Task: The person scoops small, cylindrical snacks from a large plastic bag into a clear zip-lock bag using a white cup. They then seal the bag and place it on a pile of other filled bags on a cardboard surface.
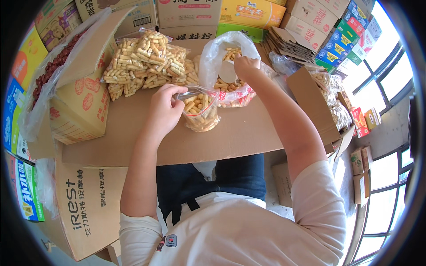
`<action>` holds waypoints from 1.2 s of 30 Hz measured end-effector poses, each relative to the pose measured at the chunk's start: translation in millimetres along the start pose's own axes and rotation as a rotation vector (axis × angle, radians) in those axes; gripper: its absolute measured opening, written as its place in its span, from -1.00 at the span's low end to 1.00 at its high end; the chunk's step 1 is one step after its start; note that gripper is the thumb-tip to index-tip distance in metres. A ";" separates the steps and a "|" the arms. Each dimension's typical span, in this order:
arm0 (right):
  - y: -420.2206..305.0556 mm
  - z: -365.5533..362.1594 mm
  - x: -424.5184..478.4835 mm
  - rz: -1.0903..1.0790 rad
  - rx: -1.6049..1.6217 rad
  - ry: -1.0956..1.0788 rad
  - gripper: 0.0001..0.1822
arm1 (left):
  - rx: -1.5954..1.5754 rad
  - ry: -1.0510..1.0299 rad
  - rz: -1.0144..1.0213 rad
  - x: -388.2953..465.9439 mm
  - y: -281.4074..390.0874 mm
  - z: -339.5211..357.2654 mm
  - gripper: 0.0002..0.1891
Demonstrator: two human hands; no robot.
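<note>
My left hand (166, 108) pinches the rim of a small clear zip-lock bag (203, 123), which stands upright on the cardboard surface with its mouth spread. Short, pale yellow snack sticks (198, 104) fill much of it. Just behind and to the right, a large clear plastic bag (209, 68) with red print has its top folded open. More snack sticks (232, 52) lie inside. My right hand (247, 68) reaches into that bag and grips a whitish round scoop or cup (227, 71). Its handle is hidden by my fingers.
Filled snack bags (149, 63) are piled behind my left hand. At left stands a carton (83, 109) of dark red dried fruit, perhaps jujubes. An open carton (313, 99) at right holds more filled bags. Folded cardboard (289, 43) and stacked boxes (189, 13) line the back.
</note>
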State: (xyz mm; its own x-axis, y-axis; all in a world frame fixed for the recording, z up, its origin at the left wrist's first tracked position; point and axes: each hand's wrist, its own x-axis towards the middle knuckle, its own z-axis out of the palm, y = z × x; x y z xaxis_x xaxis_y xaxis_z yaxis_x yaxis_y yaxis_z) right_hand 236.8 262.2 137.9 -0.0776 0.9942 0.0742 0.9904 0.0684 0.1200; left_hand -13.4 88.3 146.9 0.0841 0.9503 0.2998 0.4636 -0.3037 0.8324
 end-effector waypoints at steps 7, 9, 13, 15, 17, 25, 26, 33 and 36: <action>2.3 1.1 0.7 -0.260 0.009 -0.021 -0.74 | -0.012 -0.005 -0.014 -0.7 1.0 -0.6 -0.64; 0.8 -3.0 -4.1 -0.282 0.044 -0.029 -0.73 | -0.010 -0.003 -0.013 -1.1 -0.2 -1.1 -0.64; -1.8 -11.1 -17.8 -0.235 0.071 0.000 -0.70 | -0.014 0.005 -0.011 -1.5 -2.4 -0.7 -0.64; 2.6 -2.8 -19.5 -0.279 0.045 0.118 -0.69 | -0.009 0.003 -0.003 -0.6 -1.4 0.7 -0.64; 9.2 18.2 -16.5 -0.395 0.012 0.345 -0.70 | -0.008 0.000 0.003 0.6 -0.4 0.9 -0.64; -9.8 1.6 -28.7 -0.472 0.181 0.038 -0.65 | -0.003 -0.001 -0.015 -2.6 0.9 0.0 -0.64; -9.7 -0.5 -29.5 -0.476 0.208 0.043 -0.64 | -0.003 -0.001 -0.017 -2.8 1.3 -0.3 -0.64; -1.6 11.6 -30.5 -0.481 -0.046 0.308 -0.72 | 0.011 -0.006 -0.010 -3.3 1.3 -0.5 -0.64; -4.5 7.8 -40.4 -0.540 -0.055 0.265 -0.76 | 0.003 -0.007 -0.007 -3.0 -1.3 -0.6 -0.64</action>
State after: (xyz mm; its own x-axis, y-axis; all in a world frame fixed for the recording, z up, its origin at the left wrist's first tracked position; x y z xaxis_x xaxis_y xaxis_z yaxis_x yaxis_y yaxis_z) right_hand 236.4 222.3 126.7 -0.6005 0.7653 0.2319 0.7963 0.5460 0.2603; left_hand -14.8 85.9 145.2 0.0869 0.9529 0.2906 0.4671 -0.2967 0.8329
